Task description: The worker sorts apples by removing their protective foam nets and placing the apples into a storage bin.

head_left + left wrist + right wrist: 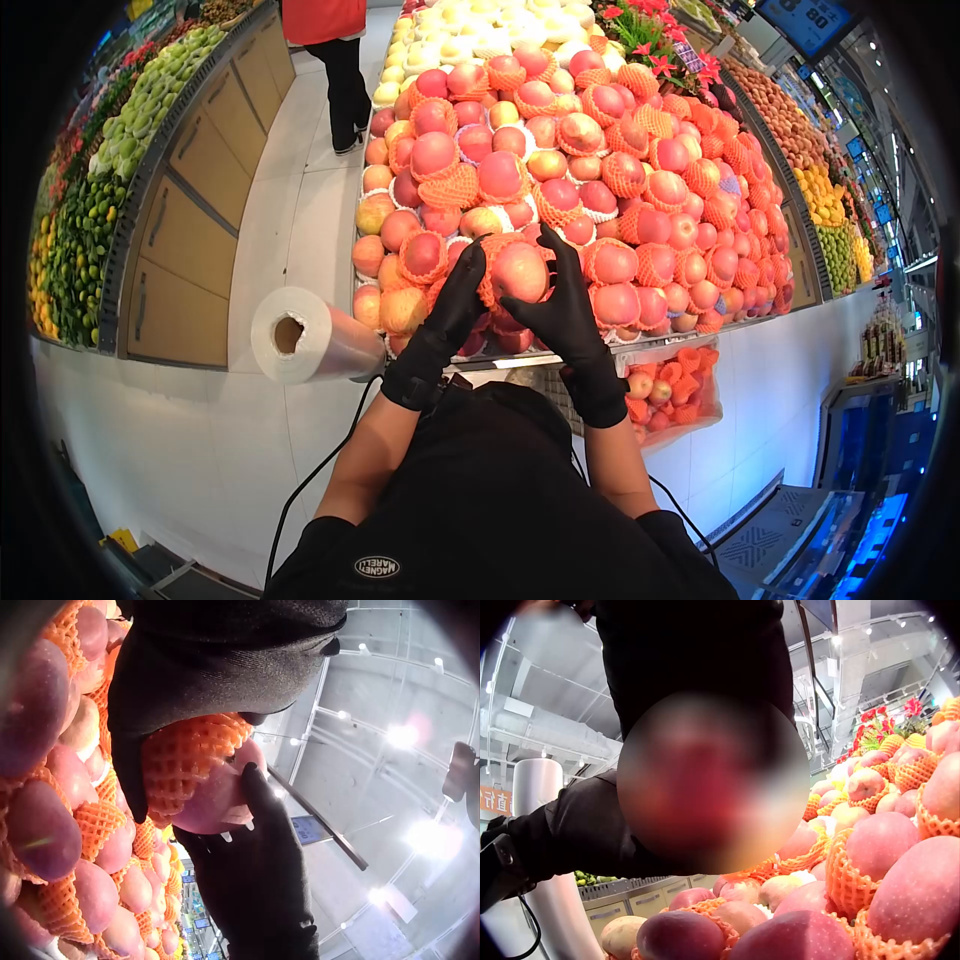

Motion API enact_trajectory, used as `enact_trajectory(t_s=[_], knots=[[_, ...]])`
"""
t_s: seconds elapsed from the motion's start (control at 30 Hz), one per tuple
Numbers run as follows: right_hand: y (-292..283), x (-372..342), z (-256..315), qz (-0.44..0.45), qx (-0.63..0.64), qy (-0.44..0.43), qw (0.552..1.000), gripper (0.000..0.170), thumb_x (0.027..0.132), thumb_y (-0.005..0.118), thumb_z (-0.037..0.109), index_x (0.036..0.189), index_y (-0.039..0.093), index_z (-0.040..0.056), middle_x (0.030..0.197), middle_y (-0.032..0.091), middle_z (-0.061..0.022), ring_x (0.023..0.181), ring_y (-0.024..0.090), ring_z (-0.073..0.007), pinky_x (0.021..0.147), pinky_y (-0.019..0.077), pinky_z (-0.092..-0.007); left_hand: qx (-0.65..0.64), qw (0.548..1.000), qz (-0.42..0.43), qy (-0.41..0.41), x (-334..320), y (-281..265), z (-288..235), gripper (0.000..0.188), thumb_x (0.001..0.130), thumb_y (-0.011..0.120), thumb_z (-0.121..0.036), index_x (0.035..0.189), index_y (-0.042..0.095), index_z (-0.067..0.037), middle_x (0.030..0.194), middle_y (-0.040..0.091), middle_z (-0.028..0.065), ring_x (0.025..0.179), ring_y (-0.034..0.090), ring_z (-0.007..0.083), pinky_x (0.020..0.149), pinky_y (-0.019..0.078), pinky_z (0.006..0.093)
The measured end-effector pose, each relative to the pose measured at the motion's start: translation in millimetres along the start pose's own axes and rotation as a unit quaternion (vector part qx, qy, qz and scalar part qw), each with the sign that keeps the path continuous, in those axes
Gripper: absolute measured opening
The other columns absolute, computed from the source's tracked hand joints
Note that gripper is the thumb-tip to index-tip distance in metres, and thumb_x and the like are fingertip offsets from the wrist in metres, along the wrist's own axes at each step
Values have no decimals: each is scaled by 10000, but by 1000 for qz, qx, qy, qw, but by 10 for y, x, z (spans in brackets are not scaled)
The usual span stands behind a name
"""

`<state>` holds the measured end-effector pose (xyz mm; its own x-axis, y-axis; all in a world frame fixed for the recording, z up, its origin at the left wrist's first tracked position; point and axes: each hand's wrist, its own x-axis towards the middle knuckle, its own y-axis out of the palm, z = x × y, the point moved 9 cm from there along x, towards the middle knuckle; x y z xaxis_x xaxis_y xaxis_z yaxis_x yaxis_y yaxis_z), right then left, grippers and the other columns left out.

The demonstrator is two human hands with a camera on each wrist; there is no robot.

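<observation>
Closest to the head camera is a black fabric top [480, 500] with an oval logo on its front. Beyond it spreads a broad heap of red-and-yellow rounded fruit [680, 240], many pieces cupped in orange foam netting. A tan-doored counter [205, 165] carrying green produce runs along the left, across a pale tiled aisle where a person in a red top and black trousers [340, 75] stands. A thick roll of clear plastic film [352, 342] lies at the heap's near left corner; a clear plastic bag [690, 427] of netted fruit hangs low on the right.

The black-gloved left hand [458, 300] and black-gloved right hand [558, 310] both grip one rosy, rounded fruit [522, 272] – fingers curved about its two sides, thumbs toward the wearer. It sits between them, over the heap's near edge. An orange foam-net sleeve [187, 761] wraps part of it – the rest of the skin is bare. The right wrist view is blurred at its centre.
</observation>
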<state>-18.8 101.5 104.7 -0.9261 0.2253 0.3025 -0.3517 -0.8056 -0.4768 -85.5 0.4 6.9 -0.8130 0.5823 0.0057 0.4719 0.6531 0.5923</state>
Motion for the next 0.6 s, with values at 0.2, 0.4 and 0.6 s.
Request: enact_trajectory(t_s=[0.2, 0.4, 0.6], knots=[[-32, -95, -228, 34, 32, 79, 996, 832, 742, 793, 149, 1432, 341, 42, 1360, 446, -131, 1151, 532, -236, 926, 489, -359, 278, 953, 26, 118, 12, -70, -128, 406, 997, 454, -158, 1373, 429, -8, 1369, 461, 145, 1215, 488, 231, 1034, 401, 357], [112, -173, -418, 89, 231, 215, 945, 740, 833, 720, 209, 1426, 327, 6, 1313, 508, -154, 1186, 532, -237, 956, 482, -370, 265, 953, 0, 147, -51, 2, -351, 583, 893, 598, -107, 1418, 376, 15, 1413, 430, 150, 1299, 427, 238, 1081, 364, 364], [-63, -111, -388, 33, 138, 104, 984, 724, 789, 739, 134, 1399, 373, 2, 1349, 479, -133, 1260, 466, -229, 1052, 398, -375, 78, 991, 81, 67, -102, 225, -320, 787, 801, 726, -78, 1460, 304, 0, 1417, 421, 128, 1308, 424, 229, 1080, 377, 358]])
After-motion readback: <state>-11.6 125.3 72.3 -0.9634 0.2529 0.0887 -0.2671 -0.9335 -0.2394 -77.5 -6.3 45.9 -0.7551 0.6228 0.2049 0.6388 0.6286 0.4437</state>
